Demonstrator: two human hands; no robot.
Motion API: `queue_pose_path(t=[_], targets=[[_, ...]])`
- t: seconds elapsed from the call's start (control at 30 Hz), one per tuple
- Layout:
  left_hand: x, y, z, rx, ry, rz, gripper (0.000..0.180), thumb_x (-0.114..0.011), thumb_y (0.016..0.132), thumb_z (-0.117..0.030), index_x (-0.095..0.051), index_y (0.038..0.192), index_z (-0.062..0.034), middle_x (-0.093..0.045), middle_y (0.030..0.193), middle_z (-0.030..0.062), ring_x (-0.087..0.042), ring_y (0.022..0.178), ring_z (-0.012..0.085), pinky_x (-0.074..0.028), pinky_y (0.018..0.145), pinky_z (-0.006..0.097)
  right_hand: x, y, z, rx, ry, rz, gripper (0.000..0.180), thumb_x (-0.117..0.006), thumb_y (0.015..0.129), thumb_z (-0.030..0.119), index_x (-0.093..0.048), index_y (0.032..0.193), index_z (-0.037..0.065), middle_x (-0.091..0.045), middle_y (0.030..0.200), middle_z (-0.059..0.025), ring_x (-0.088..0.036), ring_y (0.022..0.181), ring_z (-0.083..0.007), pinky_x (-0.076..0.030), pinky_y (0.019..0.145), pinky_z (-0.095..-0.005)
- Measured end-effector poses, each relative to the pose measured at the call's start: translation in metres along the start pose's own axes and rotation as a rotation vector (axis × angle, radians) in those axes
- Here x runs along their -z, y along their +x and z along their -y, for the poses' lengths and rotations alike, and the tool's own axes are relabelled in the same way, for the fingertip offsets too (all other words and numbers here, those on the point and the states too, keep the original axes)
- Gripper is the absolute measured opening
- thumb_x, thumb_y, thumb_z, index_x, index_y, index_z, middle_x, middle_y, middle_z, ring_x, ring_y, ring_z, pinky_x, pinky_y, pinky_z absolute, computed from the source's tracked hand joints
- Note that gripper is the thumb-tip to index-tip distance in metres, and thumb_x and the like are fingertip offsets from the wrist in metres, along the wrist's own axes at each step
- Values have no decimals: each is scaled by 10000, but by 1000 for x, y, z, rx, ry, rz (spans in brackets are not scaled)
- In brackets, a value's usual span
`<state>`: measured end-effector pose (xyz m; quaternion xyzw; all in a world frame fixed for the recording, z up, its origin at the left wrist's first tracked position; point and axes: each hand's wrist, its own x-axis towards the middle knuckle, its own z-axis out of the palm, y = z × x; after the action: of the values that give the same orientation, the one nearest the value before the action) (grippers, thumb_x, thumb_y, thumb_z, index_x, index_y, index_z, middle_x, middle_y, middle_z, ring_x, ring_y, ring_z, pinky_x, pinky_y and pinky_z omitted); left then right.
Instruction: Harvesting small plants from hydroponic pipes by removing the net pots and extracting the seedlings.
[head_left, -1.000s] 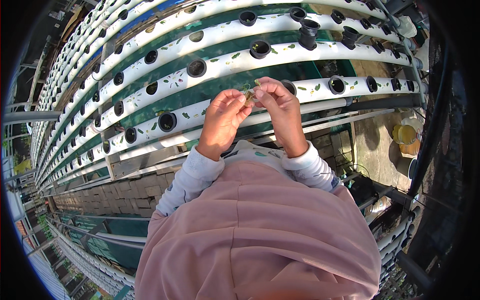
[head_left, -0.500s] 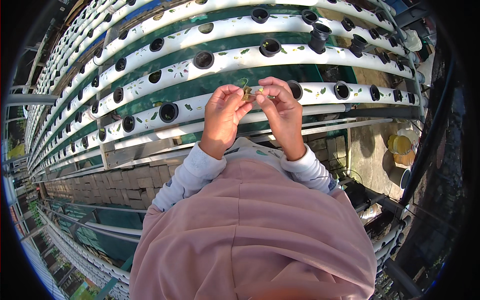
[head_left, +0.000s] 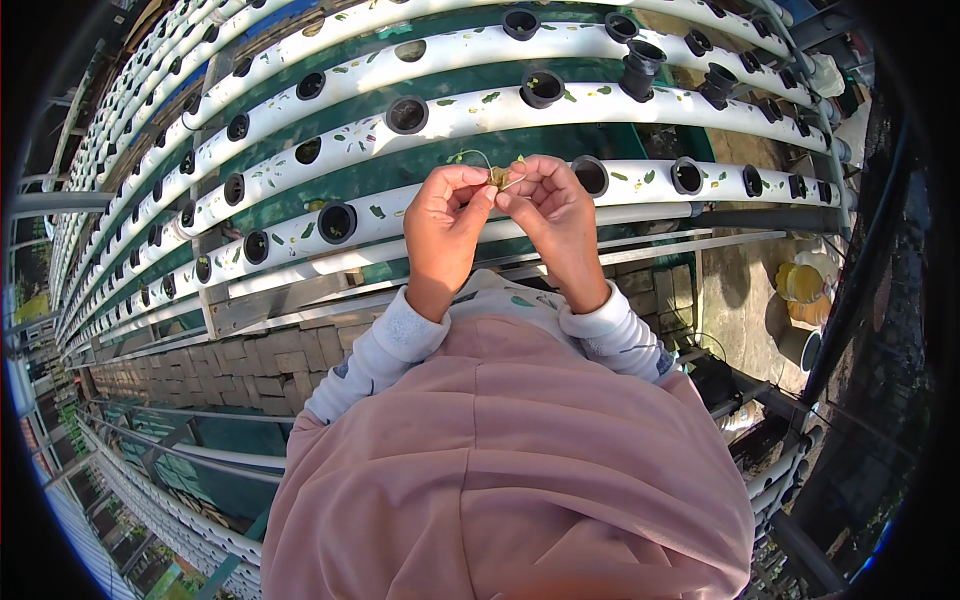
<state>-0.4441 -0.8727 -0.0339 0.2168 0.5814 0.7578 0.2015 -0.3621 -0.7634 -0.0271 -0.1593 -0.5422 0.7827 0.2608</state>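
Observation:
Both hands meet in front of my chest over the white grow pipes. My left hand (head_left: pixel 446 228) and my right hand (head_left: pixel 552 217) pinch a small brownish seedling plug (head_left: pixel 497 178) between their fingertips. A thin green stem (head_left: pixel 470 155) curls up and to the left from the plug. Just behind my right hand a black net cup (head_left: pixel 591 175) sits in the nearest white pipe (head_left: pixel 300 230). An empty black hole (head_left: pixel 337 222) lies in the same pipe, left of my left hand.
Several white pipes with black cups (head_left: pixel 541 88) rise in tiers behind, one taller black cup (head_left: pixel 640 68) at upper right. A brick floor (head_left: pixel 180 365) lies below the pipes. Yellow containers (head_left: pixel 800 283) stand at right. More pipe racks (head_left: pixel 170 520) run at lower left.
Both hands have stayed together at the same place on the pipe. The fingers have worked the small plug, and its green stem now shows curling up to the left.

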Motion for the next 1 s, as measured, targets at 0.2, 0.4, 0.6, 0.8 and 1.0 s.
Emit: queue_pose_path(t=[0.2,0.4,0.6,0.8,1.0], targets=[[2,1,-1,-47,56,-2,187,-639,894,80,-580,1054,3,-656,1038,77,-658,933,129,-545,788,243,1,3,1,-32,71,17,357,-651,839,-80,-518,1167,-30,-615,1045,-75,-610,960,-117,-541,865,-278],[2,1,-5,-88,120,-4,196,-641,885,87,-578,1051,4,-666,1037,85,-663,931,134,-553,784,249,-4,2,2,-14,22,-3,344,-628,871,-64,-509,1192,-30,-615,1048,-78,-623,945,-138,-545,856,-296],[1,0,-10,-56,97,12,193,-643,884,84,-579,1049,6,-675,1003,85,-675,900,132,-558,769,246,-2,3,2,-30,27,-22,342,-632,875,-65,-502,1189,-35,-624,1018,-83,-637,894,-140,-554,818,-288],[1,-1,-10,-42,136,12,193,-649,878,87,-578,1036,3,-680,971,78,-682,894,133,-558,759,241,-1,1,1,-20,-30,-18,338,-607,886,-70,-488,1201,-41,-628,1001,-86,-646,885,-146,-564,792,-286],[2,-1,-8,-14,58,19,175,-649,883,82,-577,1024,6,-678,974,76,-676,870,122,-556,748,239,0,1,3,-43,-30,-15,336,-587,892,-74,-477,1209,-51,-641,975,-101,-659,844,-157,-573,765,-285]])
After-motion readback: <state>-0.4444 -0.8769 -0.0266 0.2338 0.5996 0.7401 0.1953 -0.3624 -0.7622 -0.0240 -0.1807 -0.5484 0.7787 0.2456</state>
